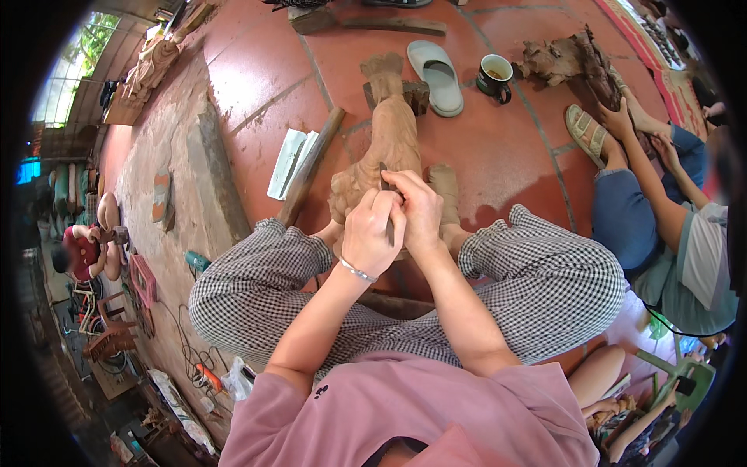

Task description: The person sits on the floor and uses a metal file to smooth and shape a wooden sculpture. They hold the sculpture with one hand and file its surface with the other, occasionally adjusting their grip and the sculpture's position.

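Observation:
A carved wooden figure point(391, 132) lies on the floor between my legs, its narrow far end resting on a dark wood block point(418, 97). Both hands are at its near part, closed around a slim dark carving chisel point(383, 177). My left hand point(370, 235), with a silver bracelet at the wrist, wraps the chisel's shaft. Beside it, my right hand point(419, 212) pinches the tool nearer its tip with bent fingers. The tip meets the wood surface or sits just over it; the exact contact cannot be made out.
Left of the figure lie a wooden stick point(313, 165) and white paper point(289, 165). Beyond are a grey slipper point(437, 78) and a dark mug point(494, 76). At right a seated person point(646, 202) handles a rough wood piece point(556, 61). A stone slab point(194, 167) stands left.

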A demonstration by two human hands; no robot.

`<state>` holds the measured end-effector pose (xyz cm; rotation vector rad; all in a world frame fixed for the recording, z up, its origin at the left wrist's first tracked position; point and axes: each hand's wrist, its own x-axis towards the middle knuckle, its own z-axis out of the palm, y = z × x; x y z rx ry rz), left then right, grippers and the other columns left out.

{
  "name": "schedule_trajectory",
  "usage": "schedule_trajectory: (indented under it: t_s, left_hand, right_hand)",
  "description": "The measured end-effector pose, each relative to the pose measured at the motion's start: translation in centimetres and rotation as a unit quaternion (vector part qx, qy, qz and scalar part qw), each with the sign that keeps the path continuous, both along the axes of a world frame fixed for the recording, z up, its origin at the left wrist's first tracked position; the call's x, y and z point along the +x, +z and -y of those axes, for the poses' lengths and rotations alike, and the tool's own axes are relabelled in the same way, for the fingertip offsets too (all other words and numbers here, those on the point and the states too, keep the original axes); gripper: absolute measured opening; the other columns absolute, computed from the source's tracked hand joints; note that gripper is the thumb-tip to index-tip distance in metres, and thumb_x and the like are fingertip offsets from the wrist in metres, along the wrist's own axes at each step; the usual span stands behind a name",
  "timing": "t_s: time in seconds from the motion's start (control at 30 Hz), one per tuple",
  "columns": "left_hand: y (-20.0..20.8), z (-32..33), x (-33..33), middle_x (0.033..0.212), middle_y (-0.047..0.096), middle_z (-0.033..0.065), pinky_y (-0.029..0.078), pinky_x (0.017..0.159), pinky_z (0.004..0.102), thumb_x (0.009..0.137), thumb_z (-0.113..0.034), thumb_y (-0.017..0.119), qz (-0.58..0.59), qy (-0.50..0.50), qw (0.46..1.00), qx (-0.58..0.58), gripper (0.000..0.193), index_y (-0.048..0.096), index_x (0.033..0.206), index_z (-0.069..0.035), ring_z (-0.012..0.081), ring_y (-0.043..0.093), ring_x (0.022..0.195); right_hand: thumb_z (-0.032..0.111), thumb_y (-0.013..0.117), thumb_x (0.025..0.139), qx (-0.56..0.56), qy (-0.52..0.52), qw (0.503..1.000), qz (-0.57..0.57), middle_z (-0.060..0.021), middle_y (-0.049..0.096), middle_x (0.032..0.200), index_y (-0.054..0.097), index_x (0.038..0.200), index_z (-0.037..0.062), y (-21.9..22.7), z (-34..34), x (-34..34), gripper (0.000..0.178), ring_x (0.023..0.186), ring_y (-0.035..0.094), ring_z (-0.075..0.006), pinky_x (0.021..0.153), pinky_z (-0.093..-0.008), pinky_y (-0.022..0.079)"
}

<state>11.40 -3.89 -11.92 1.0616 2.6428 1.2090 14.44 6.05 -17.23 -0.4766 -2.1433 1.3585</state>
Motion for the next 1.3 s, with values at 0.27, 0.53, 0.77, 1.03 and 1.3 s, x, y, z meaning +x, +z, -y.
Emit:
schedule_trajectory:
  t_s: [0.27, 0.53, 0.77, 1.03, 1.3]
  left_hand:
    - [-0.4, 0.7, 0.3, 0.084, 0.061, 0.0156, 0.051, 0.062, 0.044, 0.088, -0.007, 0.056, -0.006, 0.024, 1.0, -0.001, 0.006, 0.061, 0.09, -0.004, 0.0358, 0.062, 0.071]
    - [-0.6, 0.9, 0.1, 0.082, 0.062, 0.0161, 0.051, 0.067, 0.0382, 0.09, 0.0, 0.054, 0.008, 0.021, 1.0, 0.018, 0.009, 0.062, 0.091, 0.001, 0.0317, 0.064, 0.074]
    - [-0.9, -0.2, -0.7, 0.082, 0.06, 0.0164, 0.051, 0.063, 0.0418, 0.087, -0.005, 0.057, -0.012, 0.015, 0.997, 0.069, 0.005, 0.06, 0.089, -0.002, 0.0356, 0.063, 0.072]
    - [-0.7, -0.7, -0.5, 0.084, 0.062, 0.0167, 0.05, 0.067, 0.0414, 0.088, -0.002, 0.056, -0.013, 0.021, 0.999, 0.039, 0.005, 0.06, 0.089, 0.0, 0.0345, 0.063, 0.075]
    - [-0.7, -1.0, -0.3, 0.081, 0.059, 0.0162, 0.051, 0.061, 0.0444, 0.088, -0.008, 0.058, -0.036, 0.014, 0.998, 0.039, 0.005, 0.058, 0.089, -0.003, 0.0362, 0.062, 0.069]
  right_hand:
    - [0.008, 0.069, 0.073, 0.001, 0.01, 1.0, 0.007, -0.0109, 0.068, 0.101, 0.068, 0.105, 0.0048, 0.4, 0.4, 0.1, 0.031, 0.085, 0.068, -0.0316, 0.071, -0.0359, 0.055]
    - [0.01, 0.068, 0.075, 0.018, 0.0, 1.0, 0.003, -0.0098, 0.069, 0.1, 0.069, 0.103, 0.0059, 0.4, 0.5, -0.1, 0.027, 0.083, 0.068, -0.0304, 0.07, -0.0362, 0.055]
    - [0.001, 0.064, 0.072, -0.016, -0.033, 0.999, 0.016, -0.011, 0.069, 0.097, 0.07, 0.105, 0.0047, 0.8, 0.1, -0.7, 0.033, 0.082, 0.068, -0.0273, 0.069, -0.0318, 0.053]
    - [0.006, 0.067, 0.073, -0.017, -0.013, 1.0, 0.005, -0.0107, 0.068, 0.099, 0.068, 0.105, 0.0045, 0.8, -0.5, -0.6, 0.032, 0.083, 0.067, -0.0301, 0.069, -0.0354, 0.053]
    - [0.004, 0.061, 0.075, -0.038, 0.005, 0.999, -0.001, -0.0129, 0.068, 0.096, 0.069, 0.104, 0.0022, 1.0, -0.5, -0.2, 0.03, 0.083, 0.067, -0.0278, 0.072, -0.0308, 0.052]
